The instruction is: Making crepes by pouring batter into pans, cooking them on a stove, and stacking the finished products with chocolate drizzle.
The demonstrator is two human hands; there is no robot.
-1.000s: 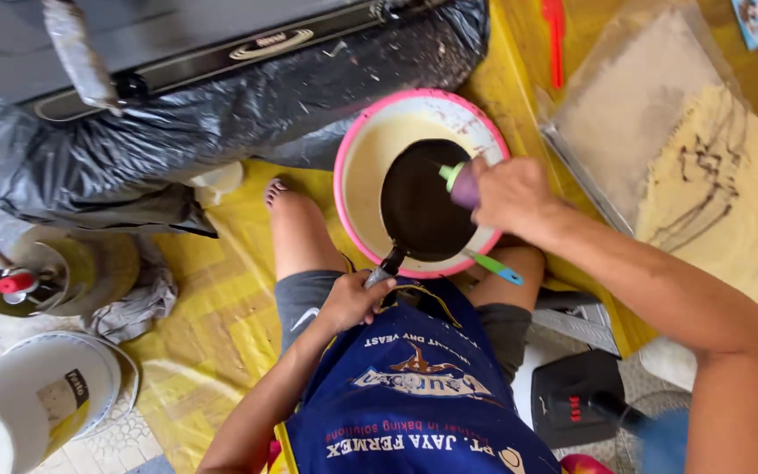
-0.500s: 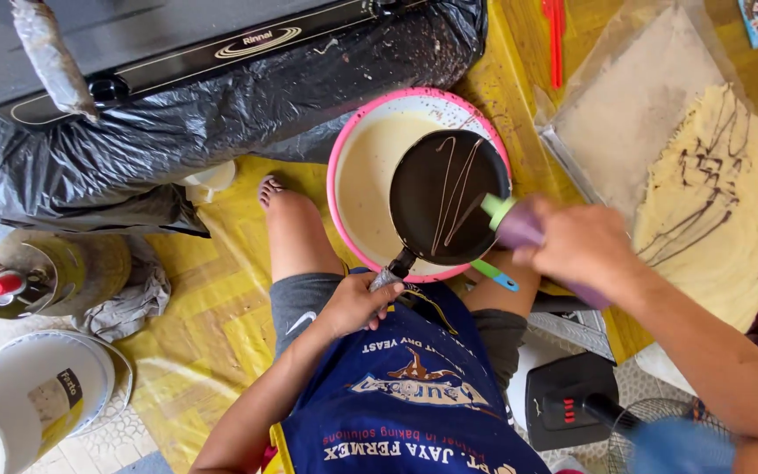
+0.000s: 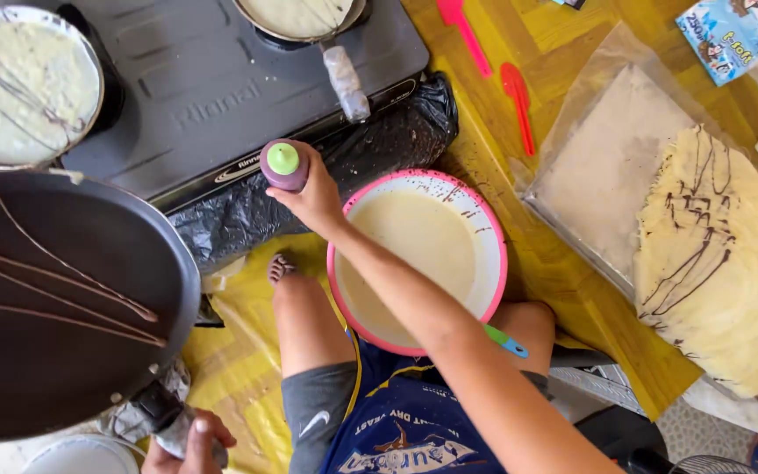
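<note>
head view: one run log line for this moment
left hand: grips dark pan handle | right hand: holds squeeze bottle beside pink bowl of batter

— How is the light?
— Bright, even daylight; shadows are soft and faint.
— Sharpness?
— Mostly crisp, though the dark pan (image 3: pixel 46 307) near the lens looks soft, and the edges bend slightly.

The batter bowl (image 3: pixel 418 254) sits in the person's lap, the stove (image 3: pixel 221 88) behind it bearing two pans. The squeeze bottle (image 3: pixel 284 165) in the right hand (image 3: pixel 313 197) hovers at the bowl's left rim; the drizzled pan (image 3: pixel 54 307), gripped by the left hand (image 3: pixel 190 443), lies farther left. Stacked crepes (image 3: pixel 717 254) lie right of the bowl, two spatulas (image 3: pixel 493 61) behind it.
</note>
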